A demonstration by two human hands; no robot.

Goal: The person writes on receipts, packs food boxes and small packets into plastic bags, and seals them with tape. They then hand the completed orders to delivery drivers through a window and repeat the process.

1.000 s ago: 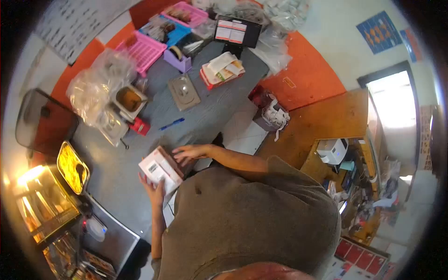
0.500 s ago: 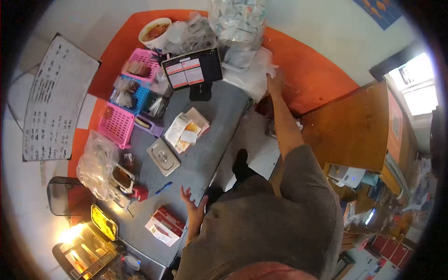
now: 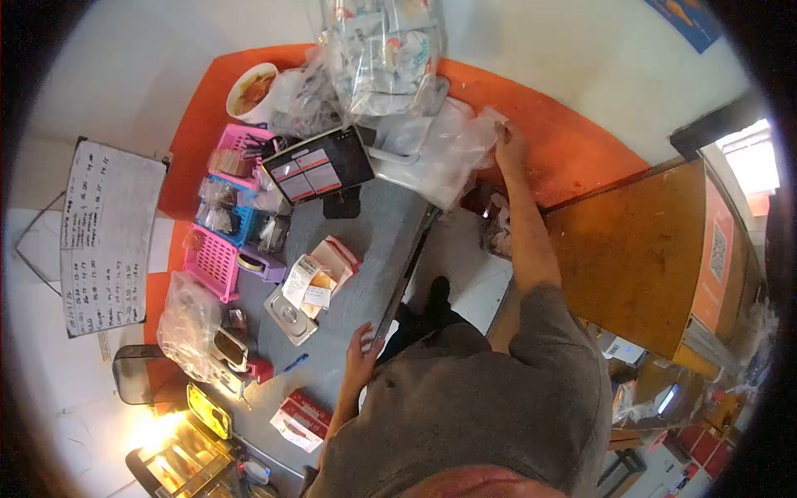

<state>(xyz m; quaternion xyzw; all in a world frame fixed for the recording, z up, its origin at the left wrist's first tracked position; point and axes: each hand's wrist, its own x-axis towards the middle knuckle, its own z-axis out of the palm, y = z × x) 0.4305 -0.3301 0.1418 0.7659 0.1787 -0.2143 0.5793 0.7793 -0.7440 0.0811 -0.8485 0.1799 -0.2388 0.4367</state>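
Note:
My right hand (image 3: 511, 153) reaches out to the far end of the counter, its fingertips closed on the edge of a clear plastic bag (image 3: 465, 149). Other thin plastic spreads around the bag there. Near the front edge of the counter, my left hand (image 3: 361, 347) hovers with loosely bent fingers apart and holds nothing. Close to it lie a steel lid (image 3: 290, 315), a blue pen (image 3: 295, 362) and a red and white box (image 3: 302, 420). Paper slips (image 3: 307, 286) overlap the lid's corner.
A tablet (image 3: 320, 166) stands before a large bag of packets (image 3: 382, 58). Pink basket (image 3: 214, 261), blue basket (image 3: 242, 226) and a white tub (image 3: 251, 93) line the wall side. A lit warming case (image 3: 178, 465) stands bottom left; a wooden cabinet (image 3: 639, 249) is right.
The camera view has shifted and turned slightly. My right hand remains at the plastic bag, whose edge now rises to the fingertips. My left hand's fingers are more curled than before.

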